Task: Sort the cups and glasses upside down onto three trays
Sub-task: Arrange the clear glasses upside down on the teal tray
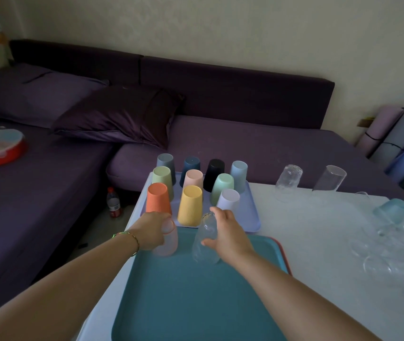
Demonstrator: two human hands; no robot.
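The left hand (pixel 153 231) is curled round a frosted pink glass (pixel 169 241), gripping it from the side. The glass stands upside down, its base just above the knuckles and its rim down on the far left corner of a teal tray (pixel 196 291). Just to the right of it, the right hand (pixel 226 233) holds a clear glass (pixel 206 242), thumb on the near side and fingers reaching over the far side. This glass is also inverted and leans slightly. Whether its rim sits flat on the tray cannot be told. The two glasses are apart, with bare tray between them. A thin bracelet (pixel 133 238) circles the left wrist.

Along the teal tray's right edge, below the right forearm, the rim of an orange tray (pixel 284 257) shows from underneath.

Just beyond both hands lies a lavender tray (pixel 253 223) carrying ten coloured cups, all mouth down. The orange cup (pixel 158 198) is right above the left hand, the yellow cup (pixel 190 205) is between the hands, and the white cup (pixel 228 199) is just past the right fingertips.

Well to the right of the right hand, two clear tumblers (pixel 289 182) stand inverted on the white counter (pixel 319 242), with a blue-tinted glass (pixel 392 210) and more clear glasses further right, too blurred to count.
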